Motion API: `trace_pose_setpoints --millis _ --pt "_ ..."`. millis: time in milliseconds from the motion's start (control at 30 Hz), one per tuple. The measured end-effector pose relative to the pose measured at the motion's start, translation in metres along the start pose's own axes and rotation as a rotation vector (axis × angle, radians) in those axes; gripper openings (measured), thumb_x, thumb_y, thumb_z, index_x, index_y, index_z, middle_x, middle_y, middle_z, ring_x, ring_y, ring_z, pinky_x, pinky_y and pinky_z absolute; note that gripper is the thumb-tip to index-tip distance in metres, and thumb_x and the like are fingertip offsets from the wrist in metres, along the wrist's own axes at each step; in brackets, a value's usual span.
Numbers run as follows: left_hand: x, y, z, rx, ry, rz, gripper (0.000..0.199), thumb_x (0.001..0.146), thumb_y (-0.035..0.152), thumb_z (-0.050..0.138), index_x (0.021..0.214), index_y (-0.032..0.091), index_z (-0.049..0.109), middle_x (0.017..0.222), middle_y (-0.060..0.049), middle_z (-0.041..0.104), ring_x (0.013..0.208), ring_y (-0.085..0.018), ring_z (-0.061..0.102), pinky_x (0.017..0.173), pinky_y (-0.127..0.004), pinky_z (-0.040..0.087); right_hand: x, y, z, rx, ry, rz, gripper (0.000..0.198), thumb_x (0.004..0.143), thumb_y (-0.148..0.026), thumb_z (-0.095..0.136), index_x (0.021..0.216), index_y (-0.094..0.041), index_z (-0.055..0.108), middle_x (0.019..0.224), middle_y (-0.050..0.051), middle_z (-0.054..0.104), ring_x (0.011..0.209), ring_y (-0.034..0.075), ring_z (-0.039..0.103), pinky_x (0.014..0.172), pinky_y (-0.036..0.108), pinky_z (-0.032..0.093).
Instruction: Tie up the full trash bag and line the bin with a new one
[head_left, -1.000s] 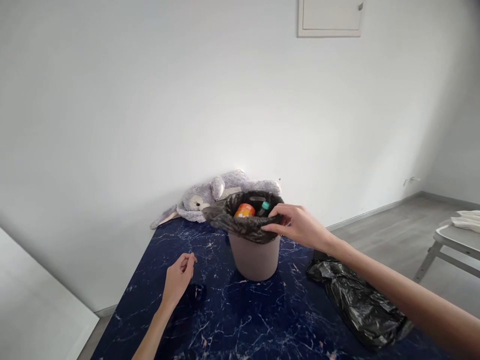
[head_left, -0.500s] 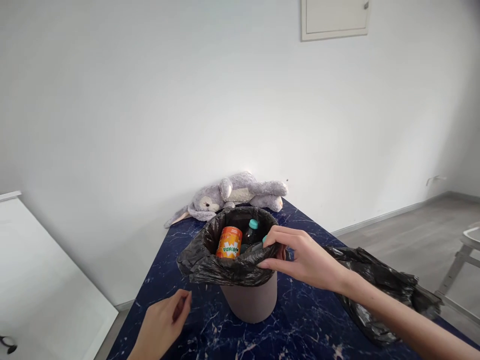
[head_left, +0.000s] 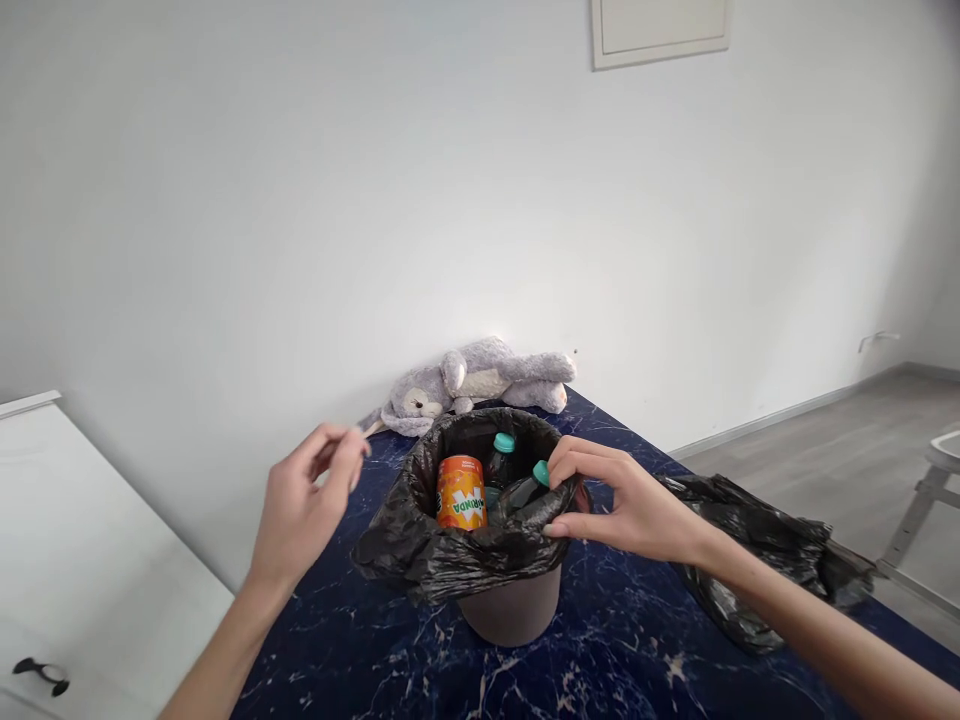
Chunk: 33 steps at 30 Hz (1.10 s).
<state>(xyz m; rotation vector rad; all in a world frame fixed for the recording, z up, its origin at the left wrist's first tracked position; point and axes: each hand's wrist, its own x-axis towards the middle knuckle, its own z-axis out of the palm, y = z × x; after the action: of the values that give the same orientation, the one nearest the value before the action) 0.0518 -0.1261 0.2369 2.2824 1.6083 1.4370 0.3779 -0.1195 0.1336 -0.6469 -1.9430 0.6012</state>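
Here, a white cabinet (head_left: 90, 560) is seen at the far left, and the left hand (head_left: 304, 505) is raised beside the bin with fingers loosely curled and nothing held. The bin (head_left: 514, 610) is set on the dark marbled surface (head_left: 600, 660), and its black liner (head_left: 450, 545) (folded over the rim, presumably to keep it in place) is pinched at the right edge by the right hand (head_left: 630, 505); an orange can (head_left: 460, 492) and two teal-capped bottles (head_left: 499, 462) are held inside. A loose black bag (head_left: 757, 555) is left lying to the right, and a plush toy (head_left: 469, 383) against the wall behind.

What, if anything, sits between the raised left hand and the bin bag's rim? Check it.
Nothing visible. The left hand hangs in open air beside the black bag's rim, with only bare tabletop below. The right hand already pinches the rim's far side.
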Motion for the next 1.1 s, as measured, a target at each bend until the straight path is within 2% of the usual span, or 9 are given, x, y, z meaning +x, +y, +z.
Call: trace_pose_setpoints --millis 67,167,300,500,667,767,867,967,1100 --pt "0.010 0.023 0.009 0.092 -0.140 0.179 0.031 0.100 0.050 0.055 0.090 0.024 0.068 0.082 0.001 0.069 0.076 -0.018 0.063 0.070 -0.027 0.050 -0.003 0.000 -0.002 0.020 0.008 -0.012 0.031 0.090 -0.049 0.082 0.097 -0.025 0.065 0.106 0.005 0.063 0.085 0.018 0.061 0.062 0.028 0.056" --pt "0.017 0.044 0.028 0.225 -0.458 0.347 0.032 0.100 0.055 0.056 0.107 0.027 0.072 0.113 -0.003 0.074 0.103 -0.025 0.068 0.091 -0.036 0.052 -0.009 -0.004 -0.004 0.026 0.005 -0.022 0.030 0.089 -0.047 0.083 0.098 -0.025 0.065 0.105 0.005 0.063 0.083 0.017 0.061 0.061 0.027 0.055" --pt "0.018 0.056 0.044 0.296 -0.813 0.320 0.051 0.094 0.063 0.064 0.132 0.029 0.065 0.136 -0.007 0.068 0.119 -0.031 0.067 0.097 -0.038 0.052 -0.017 -0.012 -0.006 0.037 -0.009 -0.018 0.028 0.090 -0.045 0.082 0.100 -0.025 0.066 0.108 0.006 0.064 0.085 0.017 0.062 0.065 0.028 0.057" --pt "0.027 0.067 0.053 0.515 -1.040 0.252 0.077 0.076 0.061 0.077 0.139 0.022 0.062 0.135 -0.015 0.070 0.119 -0.037 0.068 0.093 -0.040 0.052 -0.023 -0.023 -0.009 0.020 -0.029 -0.002 0.025 0.094 -0.046 0.078 0.104 -0.026 0.067 0.114 0.006 0.065 0.089 0.019 0.065 0.070 0.031 0.059" --pt "0.029 0.065 0.061 0.519 -1.014 0.234 0.065 0.081 0.068 0.070 0.127 0.022 0.071 0.122 -0.014 0.076 0.107 -0.037 0.072 0.081 -0.038 0.053 -0.023 -0.031 -0.008 -0.029 0.029 0.046 0.023 0.104 -0.049 0.061 0.109 -0.028 0.067 0.123 0.008 0.061 0.090 0.019 0.065 0.077 0.035 0.057" --pt "0.028 0.058 0.055 0.369 -0.777 0.286 0.053 0.092 0.067 0.059 0.122 0.026 0.073 0.123 -0.010 0.076 0.111 -0.033 0.071 0.087 -0.038 0.052 -0.024 -0.028 -0.010 0.019 0.230 0.185 0.035 0.104 -0.056 0.057 0.123 -0.026 0.060 0.130 0.010 0.059 0.074 0.014 0.062 0.071 0.036 0.056" --pt "0.026 0.041 0.039 0.293 -0.462 0.220 0.045 0.098 0.061 0.051 0.114 0.026 0.073 0.121 -0.009 0.075 0.109 -0.032 0.069 0.092 -0.040 0.050 -0.026 -0.017 -0.016 0.135 0.331 0.424 0.050 0.100 -0.068 0.056 0.124 -0.024 0.055 0.121 0.011 0.063 0.074 0.016 0.065 0.061 0.034 0.055" --pt "0.019 0.011 0.019 0.231 -0.278 0.010 0.048 0.094 0.067 0.055 0.110 0.026 0.074 0.114 -0.011 0.075 0.110 -0.034 0.068 0.090 -0.039 0.050 -0.029 -0.002 -0.023 0.350 0.212 0.683 0.060 0.095 -0.075 0.060 0.128 -0.025 0.056 0.120 0.010 0.065 0.085 0.020 0.070 0.059 0.031 0.057" --pt "-0.007 -0.036 -0.003 0.001 -0.362 -0.477 0.058 0.081 0.081 0.065 0.078 0.025 0.076 0.075 -0.010 0.075 0.076 -0.032 0.071 0.067 -0.035 0.051 -0.029 0.015 -0.024 0.797 -0.052 0.914 0.059 0.090 -0.074 0.068 0.115 -0.022 0.066 0.104 0.009 0.071 0.082 0.021 0.073 0.054 0.025 0.053"
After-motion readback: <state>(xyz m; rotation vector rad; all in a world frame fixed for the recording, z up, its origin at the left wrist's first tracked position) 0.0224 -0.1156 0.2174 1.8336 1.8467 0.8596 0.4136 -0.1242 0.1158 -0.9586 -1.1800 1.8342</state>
